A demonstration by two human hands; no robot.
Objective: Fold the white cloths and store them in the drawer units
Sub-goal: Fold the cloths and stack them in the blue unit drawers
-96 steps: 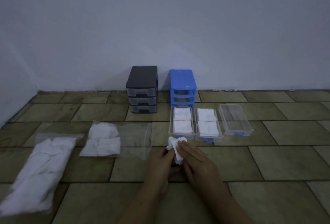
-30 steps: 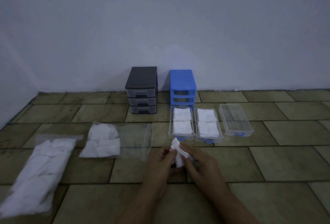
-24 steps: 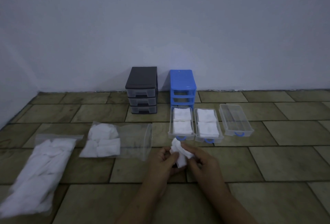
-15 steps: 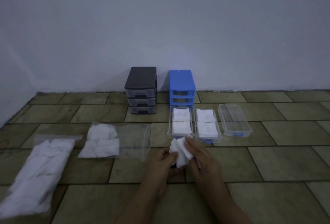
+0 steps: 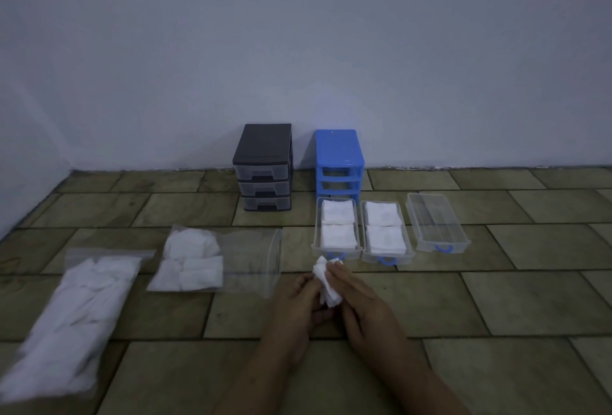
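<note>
Both hands are working one small white cloth (image 5: 326, 285) just above the floor, the left hand (image 5: 299, 298) pinching its near edge while the right hand (image 5: 356, 298) is pressing its fingers over the top. It looks like the folding step, with the cloth only partly squared. Two clear drawers (image 5: 336, 229) in front of the blue drawer unit (image 5: 338, 163) are already holding folded cloths; the third drawer (image 5: 437, 224) is sitting empty, so that seems the likely place once the fold is flat.

Blurred cloth bag (image 5: 63, 325) is cut off at the left edge.
</note>
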